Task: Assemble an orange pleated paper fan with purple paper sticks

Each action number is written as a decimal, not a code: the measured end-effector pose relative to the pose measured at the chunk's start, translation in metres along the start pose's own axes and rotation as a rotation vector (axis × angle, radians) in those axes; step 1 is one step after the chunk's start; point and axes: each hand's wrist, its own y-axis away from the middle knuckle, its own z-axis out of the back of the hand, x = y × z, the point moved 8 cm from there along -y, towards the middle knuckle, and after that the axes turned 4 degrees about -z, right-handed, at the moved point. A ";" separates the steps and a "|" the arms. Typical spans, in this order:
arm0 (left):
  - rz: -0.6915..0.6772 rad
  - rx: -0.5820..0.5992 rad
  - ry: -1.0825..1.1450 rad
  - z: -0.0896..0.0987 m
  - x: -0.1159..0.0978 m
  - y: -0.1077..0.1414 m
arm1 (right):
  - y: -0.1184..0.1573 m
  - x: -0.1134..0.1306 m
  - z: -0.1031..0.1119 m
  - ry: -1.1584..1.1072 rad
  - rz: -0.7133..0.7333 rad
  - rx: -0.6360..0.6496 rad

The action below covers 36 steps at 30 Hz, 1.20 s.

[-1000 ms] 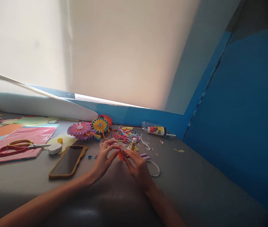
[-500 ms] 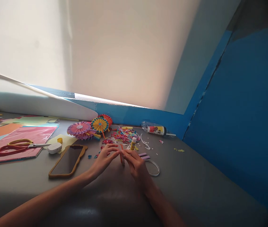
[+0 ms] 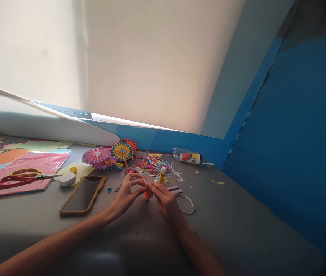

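An orange paper strip point(image 3: 148, 194) is pinched between my hands above the grey table, and a pale patch shows near its upper end. My left hand point(image 3: 126, 194) grips its left side with thumb and fingers. On the other side, my right hand point(image 3: 164, 199) has its fingertips closed on the same strip. Just behind my right fingers stands a yellow glue stick point(image 3: 162, 175), upright and uncapped with its white tip showing. Lilac paper strips point(image 3: 174, 189) and a white ring-shaped band point(image 3: 186, 204) lie beside my right hand.
Left of my hands are a phone point(image 3: 84, 195), scissors point(image 3: 22, 178), a white case point(image 3: 66, 179) and coloured paper sheets point(image 3: 56, 159). Folded paper rosettes point(image 3: 96, 156), a heap of scraps point(image 3: 151, 165) and a glue bottle point(image 3: 190, 158) lie toward the blue wall point(image 3: 295, 145).
The orange strip has turned, showing more of its face and a pale patch on top. My left fingers have curled more around it; my right hand has barely moved.
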 end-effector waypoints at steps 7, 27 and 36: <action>-0.026 0.020 -0.056 -0.001 -0.006 0.001 | 0.001 0.004 0.000 0.097 0.030 -0.016; -0.005 0.058 -0.138 -0.003 -0.010 0.001 | 0.003 0.007 -0.001 0.076 0.008 0.023; -0.030 0.060 -0.161 -0.002 -0.009 0.001 | 0.000 0.006 0.000 0.037 -0.004 0.035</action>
